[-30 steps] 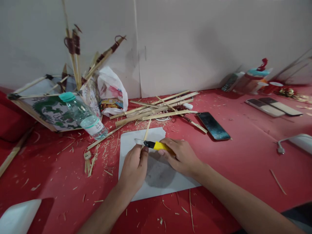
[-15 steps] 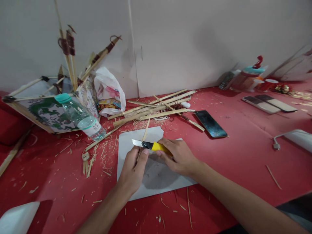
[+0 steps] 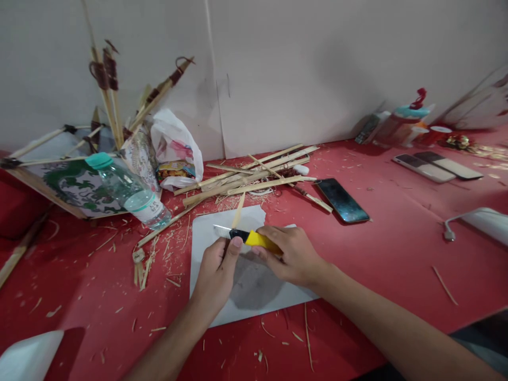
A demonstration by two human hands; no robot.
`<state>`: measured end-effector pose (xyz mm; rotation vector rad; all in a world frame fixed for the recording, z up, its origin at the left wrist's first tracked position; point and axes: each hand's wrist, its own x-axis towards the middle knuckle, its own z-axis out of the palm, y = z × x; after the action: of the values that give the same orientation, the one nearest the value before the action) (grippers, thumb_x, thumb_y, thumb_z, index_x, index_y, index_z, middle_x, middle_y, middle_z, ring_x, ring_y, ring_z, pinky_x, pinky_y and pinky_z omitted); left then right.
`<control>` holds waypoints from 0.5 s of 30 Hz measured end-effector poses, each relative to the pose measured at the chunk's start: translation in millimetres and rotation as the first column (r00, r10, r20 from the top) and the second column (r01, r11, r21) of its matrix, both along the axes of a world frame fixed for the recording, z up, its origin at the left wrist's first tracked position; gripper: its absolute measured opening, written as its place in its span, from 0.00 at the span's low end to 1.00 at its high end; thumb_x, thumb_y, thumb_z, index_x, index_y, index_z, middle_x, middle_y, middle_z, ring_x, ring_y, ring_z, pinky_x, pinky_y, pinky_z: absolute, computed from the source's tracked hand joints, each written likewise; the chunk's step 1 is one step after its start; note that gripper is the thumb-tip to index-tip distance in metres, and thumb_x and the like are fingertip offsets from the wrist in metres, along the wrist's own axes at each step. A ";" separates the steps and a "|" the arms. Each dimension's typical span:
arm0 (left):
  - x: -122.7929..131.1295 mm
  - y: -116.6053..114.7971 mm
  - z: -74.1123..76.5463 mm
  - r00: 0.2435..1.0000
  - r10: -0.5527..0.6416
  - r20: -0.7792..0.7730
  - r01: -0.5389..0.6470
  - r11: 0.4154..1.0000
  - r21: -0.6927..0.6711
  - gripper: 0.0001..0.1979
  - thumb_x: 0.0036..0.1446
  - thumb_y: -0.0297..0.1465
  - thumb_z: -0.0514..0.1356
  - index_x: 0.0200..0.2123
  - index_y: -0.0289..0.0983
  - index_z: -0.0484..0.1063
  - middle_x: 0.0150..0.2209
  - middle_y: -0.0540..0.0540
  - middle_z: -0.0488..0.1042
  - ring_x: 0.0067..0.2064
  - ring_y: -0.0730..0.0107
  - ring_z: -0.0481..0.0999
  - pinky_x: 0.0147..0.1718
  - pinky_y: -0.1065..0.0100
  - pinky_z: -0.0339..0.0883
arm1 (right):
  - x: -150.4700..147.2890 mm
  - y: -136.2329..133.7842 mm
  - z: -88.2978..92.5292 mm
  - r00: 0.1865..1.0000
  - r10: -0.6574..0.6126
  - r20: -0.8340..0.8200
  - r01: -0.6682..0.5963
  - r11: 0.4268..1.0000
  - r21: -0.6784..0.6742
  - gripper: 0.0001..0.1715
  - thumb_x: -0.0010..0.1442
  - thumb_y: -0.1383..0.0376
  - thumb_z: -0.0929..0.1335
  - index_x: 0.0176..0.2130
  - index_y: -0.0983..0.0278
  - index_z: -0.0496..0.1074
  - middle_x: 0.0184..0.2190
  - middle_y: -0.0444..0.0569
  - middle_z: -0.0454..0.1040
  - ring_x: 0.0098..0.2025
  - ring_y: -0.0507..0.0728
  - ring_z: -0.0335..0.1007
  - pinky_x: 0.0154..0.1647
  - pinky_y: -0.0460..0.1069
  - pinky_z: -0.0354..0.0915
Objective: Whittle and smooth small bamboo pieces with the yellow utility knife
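My right hand (image 3: 291, 254) is closed around the yellow handle of a utility knife (image 3: 260, 241), its blade pointing left. My left hand (image 3: 216, 270) grips a thin bamboo strip (image 3: 238, 212) whose far end sticks up past the blade. The left thumb presses against the black front part of the knife. The blade lies across the strip; whether it bites into it I cannot tell. Under both hands is a sheet of white paper (image 3: 254, 304) on the red table (image 3: 397, 254). The strip's near end is hidden in the left hand.
Bamboo strips (image 3: 254, 177) lie piled behind the paper, with shavings around. A dark phone (image 3: 342, 201) is right of them. At left a water bottle (image 3: 130, 193) leans against a dragon-patterned frame (image 3: 75, 185), near a plastic bag (image 3: 177, 145). A white cable (image 3: 450, 230) lies at right.
The knife has tilted slightly, its blade at a flatter angle, and the strip shows a broader face. Both hands stay almost in place; the whole view has shifted slightly.
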<state>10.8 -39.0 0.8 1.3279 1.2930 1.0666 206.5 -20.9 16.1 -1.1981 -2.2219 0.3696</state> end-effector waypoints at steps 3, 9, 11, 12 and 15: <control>-0.5 0.8 -0.4 1.000 0.003 0.012 -0.003 1.000 0.005 0.21 0.63 0.48 0.58 0.26 0.38 0.62 0.22 0.53 0.60 0.24 0.75 0.59 0.23 0.72 0.54 | -0.2 -1.2 1.4 1.000 0.006 -0.016 -0.006 1.000 -0.006 0.23 0.68 0.51 0.63 0.47 0.67 0.73 0.33 0.52 0.79 0.27 0.55 0.69 0.28 0.49 0.55; 3.5 -0.6 -2.8 0.979 -0.036 0.199 0.050 0.996 -0.068 0.23 0.63 0.51 0.56 0.28 0.37 0.64 0.24 0.52 0.60 0.24 0.76 0.58 0.22 0.72 0.53 | -0.7 -0.9 4.5 0.999 0.031 0.009 -0.031 0.998 -0.054 0.25 0.68 0.50 0.62 0.45 0.67 0.73 0.28 0.50 0.76 0.24 0.54 0.65 0.26 0.49 0.54; 4.7 -1.2 -1.2 0.967 -0.064 0.247 0.089 0.992 -0.093 0.24 0.62 0.52 0.55 0.27 0.38 0.62 0.23 0.53 0.58 0.23 0.77 0.56 0.21 0.72 0.52 | -0.7 -0.9 4.7 0.999 0.037 0.019 -0.036 0.998 -0.044 0.25 0.68 0.50 0.62 0.45 0.68 0.74 0.28 0.50 0.76 0.24 0.54 0.65 0.26 0.49 0.54; 4.8 -1.3 -0.1 0.963 -0.079 0.259 0.107 0.990 -0.096 0.25 0.62 0.53 0.55 0.27 0.38 0.61 0.23 0.54 0.57 0.22 0.78 0.55 0.20 0.72 0.51 | -0.7 -1.2 4.7 0.999 0.037 0.024 -0.036 0.999 -0.033 0.25 0.68 0.50 0.62 0.46 0.68 0.74 0.28 0.50 0.77 0.24 0.54 0.66 0.26 0.50 0.54; 2.9 -0.6 1.7 0.975 -0.102 0.198 0.116 0.992 -0.058 0.26 0.63 0.53 0.54 0.25 0.38 0.60 0.21 0.54 0.54 0.22 0.77 0.53 0.20 0.72 0.48 | -0.3 -3.3 4.5 0.999 0.032 0.036 -0.032 0.999 0.001 0.26 0.68 0.50 0.62 0.46 0.68 0.73 0.29 0.51 0.78 0.26 0.55 0.69 0.27 0.50 0.55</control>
<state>13.7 -39.6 2.6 1.1973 1.0896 1.0387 206.3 -24.2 20.5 -1.1785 -2.2737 0.3612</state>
